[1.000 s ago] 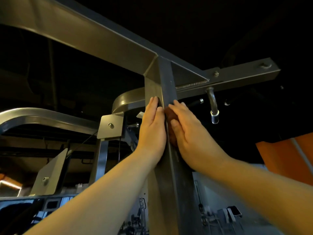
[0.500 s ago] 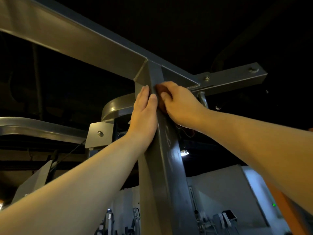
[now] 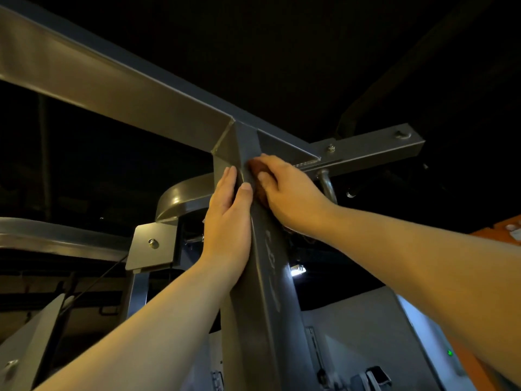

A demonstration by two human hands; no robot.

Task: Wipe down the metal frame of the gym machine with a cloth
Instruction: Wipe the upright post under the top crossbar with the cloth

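A grey square metal post (image 3: 265, 300) of the gym machine rises in the middle and meets a long crossbeam (image 3: 118, 88) overhead. My left hand (image 3: 228, 218) lies flat against the post's left face with straight fingers. My right hand (image 3: 290, 193) presses a brown cloth (image 3: 257, 176) against the post's right face just under the joint. Only a small patch of the cloth shows between the fingers; a bit hangs under the wrist.
A short bolted arm (image 3: 375, 148) sticks out right of the joint, with a metal hook (image 3: 327, 184) hanging below it. A curved bar (image 3: 180, 198) and a bolted plate (image 3: 153, 244) stand at the left. An orange surface (image 3: 496, 230) sits far right.
Both hands have slid up the post from about a hand's length below the joint to just under it. Since half a second ago they have stayed nearly still.
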